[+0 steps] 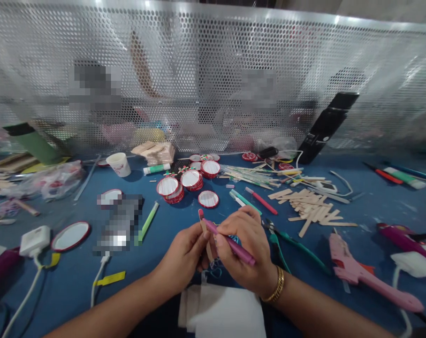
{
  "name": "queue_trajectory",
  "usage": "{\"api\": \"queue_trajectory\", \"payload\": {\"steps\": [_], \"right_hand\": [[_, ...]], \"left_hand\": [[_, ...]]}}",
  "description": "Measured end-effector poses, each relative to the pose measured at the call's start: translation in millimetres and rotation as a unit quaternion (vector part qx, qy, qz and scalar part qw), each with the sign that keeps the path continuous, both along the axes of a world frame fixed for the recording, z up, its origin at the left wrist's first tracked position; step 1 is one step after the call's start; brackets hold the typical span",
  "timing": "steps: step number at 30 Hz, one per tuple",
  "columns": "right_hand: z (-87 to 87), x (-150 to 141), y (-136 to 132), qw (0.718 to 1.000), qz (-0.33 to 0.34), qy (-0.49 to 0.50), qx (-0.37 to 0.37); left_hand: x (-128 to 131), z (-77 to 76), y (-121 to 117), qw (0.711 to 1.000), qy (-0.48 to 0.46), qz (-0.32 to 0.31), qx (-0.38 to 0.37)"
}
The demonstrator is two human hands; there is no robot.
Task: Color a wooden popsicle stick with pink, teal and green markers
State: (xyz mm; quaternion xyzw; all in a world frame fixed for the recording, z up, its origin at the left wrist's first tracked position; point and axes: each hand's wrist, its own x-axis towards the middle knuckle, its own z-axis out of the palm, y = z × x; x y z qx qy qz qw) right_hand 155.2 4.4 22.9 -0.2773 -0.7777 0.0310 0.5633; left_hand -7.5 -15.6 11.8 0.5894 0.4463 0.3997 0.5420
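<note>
My left hand [183, 256] pinches a flat wooden craft stick [203, 226] upright; its top end is coloured red-pink. In my right hand [248, 239] is a pink marker [241, 252], held like a pen, its tip end close to the upper part of the stick. Whether the tip touches the wood I cannot tell. Behind the hands lie a round red-rimmed lid [209, 199] and stacks of similar lids [191, 179]. A red marker [261, 201] and a teal marker [247, 203] rest just beyond my right hand. Some blue looped cord [216, 272] shows below the hands.
A pile of craft sticks [313, 206], teal-handled pliers [299, 246] and a pink glue gun [361, 274] lie to the right. On the left are a phone [123, 220], a green marker [148, 222] and a paper cup [119, 165]. A perforated metal screen [206, 61] spans the back.
</note>
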Motion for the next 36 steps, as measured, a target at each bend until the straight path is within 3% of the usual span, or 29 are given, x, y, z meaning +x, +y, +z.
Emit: {"api": "queue_trajectory", "payload": {"steps": [4, 9, 17, 20, 23, 27, 36], "right_hand": [[2.0, 1.5, -1.2, 1.0, -0.03, -0.002, 0.01], [5.9, 2.9, -1.9, 0.997, 0.0, -0.073, -0.007], [9.1, 6.3, 16.3, 0.98, -0.094, -0.12, -0.127], [11.3, 13.1, 27.5, 0.955, -0.141, -0.208, -0.157], [14.7, 23.6, 41.3, 0.883, -0.22, -0.345, -0.231], [15.0, 36.5, 55.9, 0.841, -0.285, -0.373, -0.271], [17.9, 71.6, 73.6, 0.801, -0.373, -0.366, -0.294]], "left_hand": [[1.9, 3.6, 0.5, 1.0, -0.008, 0.02, -0.018], [3.1, 9.5, 0.2, 0.993, -0.057, 0.033, -0.096], [1.0, 11.1, 3.4, 0.99, -0.048, 0.038, -0.129], [2.4, 11.1, 4.7, 0.99, -0.035, 0.037, -0.132], [3.6, 11.2, 4.6, 0.989, -0.034, 0.04, -0.139], [4.5, 11.6, 3.1, 0.988, -0.034, 0.037, -0.149], [5.6, 8.9, 3.8, 0.99, -0.036, 0.023, -0.137]]}}
